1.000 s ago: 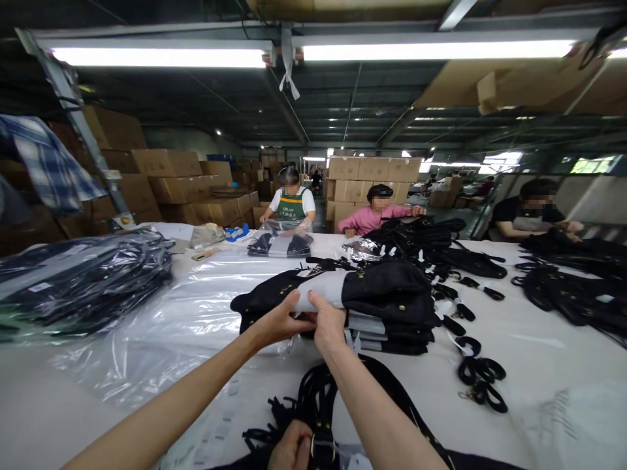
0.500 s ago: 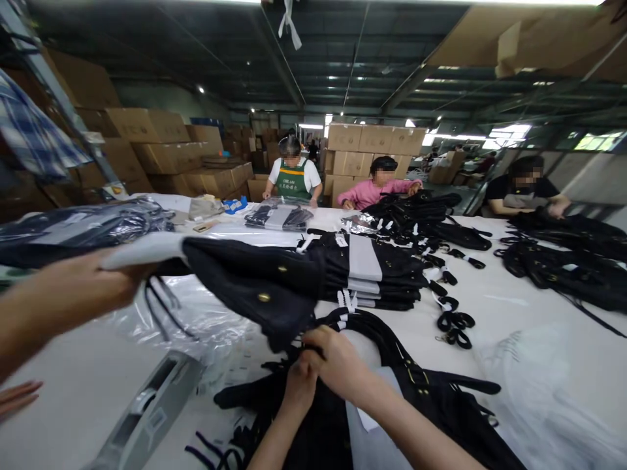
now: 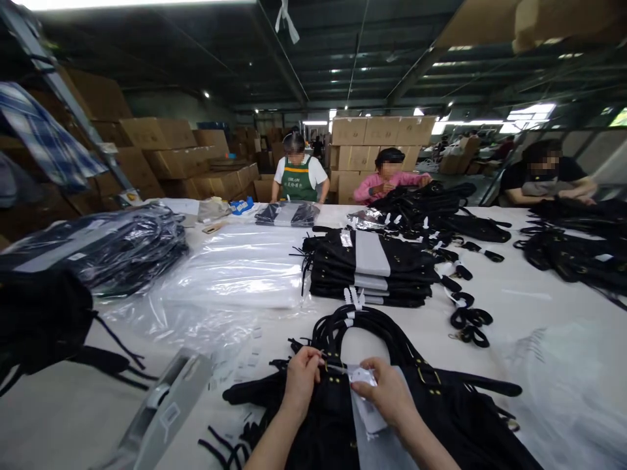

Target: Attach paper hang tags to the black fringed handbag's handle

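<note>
The black garment (image 3: 343, 418) is lying flat at the near edge of the desk (image 3: 514, 300), directly in front of the person, where both hands are reaching it without stretching. The left hand (image 3: 300, 378) is pinching the fabric at the top edge with its fingers drawn narrow, pinning the piece down. The right hand (image 3: 386, 391) is pinching a small white tag (image 3: 361, 376) between thumb and forefinger, just beside the left hand. A pale insert sheet (image 3: 377, 437) is lying across the garment's middle. The black straps (image 3: 362, 326) are arching away from the hands, toward a squared stack of folded garments (image 3: 369, 267) sitting well apart. Clear plastic bags (image 3: 235, 274) are spreading to the left of the stack, and a grey tool (image 3: 164, 408) is resting near the left edge. Bare desk is remaining open on the right, beyond loose strap loops (image 3: 467, 320). Three other people are working along the far edge, well clear of these hands.
</note>
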### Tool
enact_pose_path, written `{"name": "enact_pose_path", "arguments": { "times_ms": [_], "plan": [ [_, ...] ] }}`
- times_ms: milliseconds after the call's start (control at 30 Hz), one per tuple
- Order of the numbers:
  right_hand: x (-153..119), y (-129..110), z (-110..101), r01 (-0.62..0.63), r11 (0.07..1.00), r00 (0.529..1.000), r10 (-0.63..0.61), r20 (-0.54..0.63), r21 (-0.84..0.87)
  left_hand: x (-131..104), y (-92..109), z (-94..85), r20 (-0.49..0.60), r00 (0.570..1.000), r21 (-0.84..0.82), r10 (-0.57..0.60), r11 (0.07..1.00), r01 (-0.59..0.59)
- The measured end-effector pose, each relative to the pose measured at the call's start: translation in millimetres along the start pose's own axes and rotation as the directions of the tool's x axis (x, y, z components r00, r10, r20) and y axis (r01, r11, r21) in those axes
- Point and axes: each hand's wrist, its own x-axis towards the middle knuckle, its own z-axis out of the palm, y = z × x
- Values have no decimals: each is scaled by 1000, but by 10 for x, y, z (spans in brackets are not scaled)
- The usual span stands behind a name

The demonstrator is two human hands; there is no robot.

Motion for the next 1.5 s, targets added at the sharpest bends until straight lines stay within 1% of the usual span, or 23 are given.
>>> {"name": "enact_pose_path", "arguments": {
  "times_ms": [100,200,367,467,667,800,867,967,1033,1167,1267,1333,1433,1500],
  "plan": [
    [54,14,83,18,991,997,-28,70,136,-2,1,-9,-33,999,-59,-32,998,30],
    [81,17,154,4,971,994,-30,103,240,-9,9,-30,-45,997,-106,-56,993,51],
    [86,0,157,-45,925,990,-9,140,377,-24,33,-36,-52,996,-161,-74,985,65],
    [79,-13,148,-80,892,986,6,164,445,-27,40,-25,-42,995,-175,-91,981,82],
    [77,-33,152,-147,820,978,36,205,554,-30,51,-26,14,992,-169,-123,978,123],
    [43,-59,123,-200,767,968,57,245,610,-6,123,-69,30,983,-184,-181,966,184],
    [5,-77,118,-248,736,953,67,296,630,4,190,-107,38,974,-212,-223,951,226],
    [-59,-103,154,-329,681,917,65,393,655,-9,300,-173,72,963,-275,-260,923,269],
    [-92,-119,203,-368,646,898,60,437,668,-38,356,-212,120,958,-317,-261,904,286],
    [-124,-134,283,-421,597,874,66,482,683,-97,404,-267,221,941,-429,-258,840,331],
    [-141,-129,287,-457,571,856,73,512,682,-136,435,-301,238,947,-503,-215,807,310],
    [-153,-119,277,-478,561,842,75,534,676,-176,465,-332,242,949,-524,-202,796,303],
    [-170,-99,277,-494,557,826,60,561,668,-267,495,-388,266,939,-509,-219,795,330],
    [-177,-90,289,-496,553,819,43,572,670,-335,491,-418,279,939,-500,-202,804,322]
  ]
}}
